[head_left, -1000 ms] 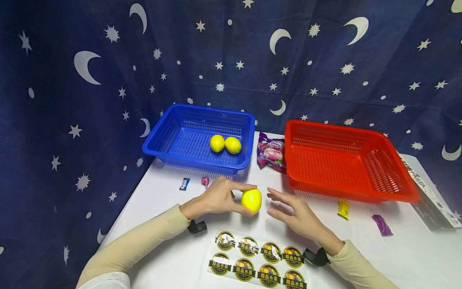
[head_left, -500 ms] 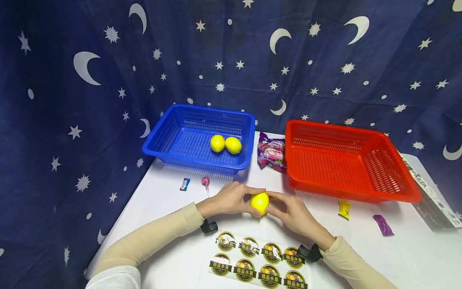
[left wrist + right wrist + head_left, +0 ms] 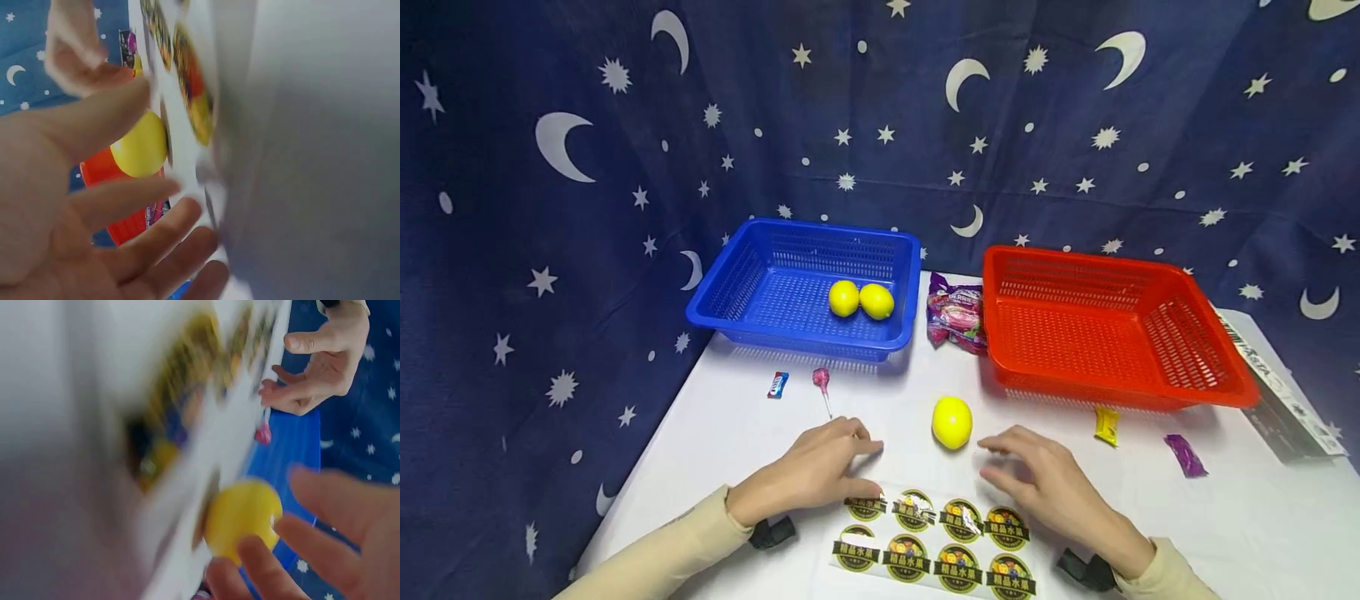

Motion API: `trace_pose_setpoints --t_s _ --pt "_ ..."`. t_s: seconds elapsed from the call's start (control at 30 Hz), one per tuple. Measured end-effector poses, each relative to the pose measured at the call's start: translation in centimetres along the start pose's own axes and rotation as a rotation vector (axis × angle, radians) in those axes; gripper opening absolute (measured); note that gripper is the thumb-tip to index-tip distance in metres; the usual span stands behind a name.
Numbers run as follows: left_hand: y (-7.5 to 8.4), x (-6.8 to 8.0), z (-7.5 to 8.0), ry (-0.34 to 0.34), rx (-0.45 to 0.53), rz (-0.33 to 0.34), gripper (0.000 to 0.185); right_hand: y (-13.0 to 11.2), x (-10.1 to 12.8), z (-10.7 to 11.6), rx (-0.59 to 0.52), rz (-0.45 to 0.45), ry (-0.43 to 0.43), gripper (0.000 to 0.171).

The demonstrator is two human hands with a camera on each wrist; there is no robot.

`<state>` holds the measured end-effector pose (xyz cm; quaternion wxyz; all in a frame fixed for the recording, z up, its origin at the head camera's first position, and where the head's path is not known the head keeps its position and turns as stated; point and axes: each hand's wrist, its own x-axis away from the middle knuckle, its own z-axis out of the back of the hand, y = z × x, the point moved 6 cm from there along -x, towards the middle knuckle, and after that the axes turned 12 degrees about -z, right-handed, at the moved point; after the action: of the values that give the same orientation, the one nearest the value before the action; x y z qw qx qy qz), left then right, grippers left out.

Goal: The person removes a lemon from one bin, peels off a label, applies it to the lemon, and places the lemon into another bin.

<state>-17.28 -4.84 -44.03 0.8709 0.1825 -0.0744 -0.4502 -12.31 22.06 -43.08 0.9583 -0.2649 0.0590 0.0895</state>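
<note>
Two baskets stand at the back of the white table [image 3: 1262, 525], a red basket [image 3: 1120, 333] and a blue basket [image 3: 797, 287] holding two lemons [image 3: 861, 300]. In front lies a sticker sheet [image 3: 936, 550], flanked by the left hand [image 3: 820, 471] and right hand [image 3: 1048, 487], both loose-fingered and holding nothing. Between them, just beyond the fingertips, a lemon [image 3: 952, 422] sits free on the table.

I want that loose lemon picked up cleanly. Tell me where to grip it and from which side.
Grip the lemon across its rounded middle, coming from above. It sits alone on the table, both hands apart from it, with nothing crowding its sides.
</note>
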Motion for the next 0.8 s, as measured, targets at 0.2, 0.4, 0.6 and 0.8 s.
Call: trace_pose_setpoints --t_s 0.2,0.4,0.6,0.8 --pt "0.9 1.8 -0.9 -0.029 -0.128 -0.122 0.030 -0.2 3.9 -2.2 0.113 0.049 -0.221 0.031" --pt "1.0 1.3 -0.5 0.027 -0.115 -0.137 0.013 -0.3 4.1 -2.3 0.152 0.077 -0.202 0.028" --pt "0.7 1.3 1.1 0.003 0.111 -0.096 0.017 -0.3 3.8 -2.3 0.145 0.057 -0.238 0.029" --pt "-0.1 -0.6 3.2 0.073 0.444 -0.070 0.009 0.4 2.3 -0.7 -0.023 0.023 -0.176 0.023"
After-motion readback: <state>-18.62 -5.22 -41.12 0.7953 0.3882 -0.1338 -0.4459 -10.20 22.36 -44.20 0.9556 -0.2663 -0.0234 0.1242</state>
